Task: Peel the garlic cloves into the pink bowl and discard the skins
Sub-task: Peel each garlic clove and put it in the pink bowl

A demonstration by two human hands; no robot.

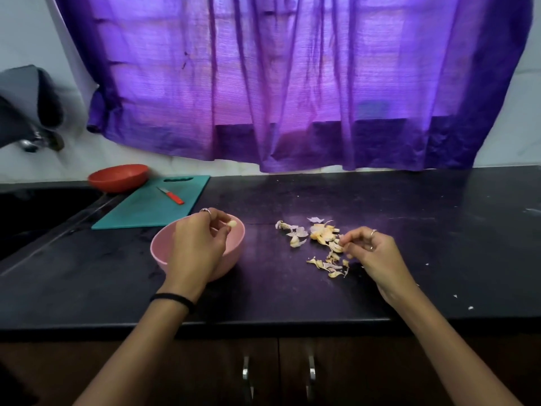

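A pink bowl (237, 244) stands on the black counter, left of centre. My left hand (199, 241) hovers over it and pinches a small peeled garlic clove (232, 224) at the fingertips above the bowl's inside. To the right lies a scattered pile of garlic skins and pieces (319, 238). My right hand (371, 250) rests at the pile's right edge, its fingertips pinching a bit of skin (336, 247). The bowl's contents are hidden by my left hand.
A teal cutting board (140, 212) with a small red-handled knife (171, 196) lies behind the bowl. An orange-red bowl (118, 177) sits at the back left beside a dark sink (35, 212). A purple curtain (292, 83) hangs behind the counter.
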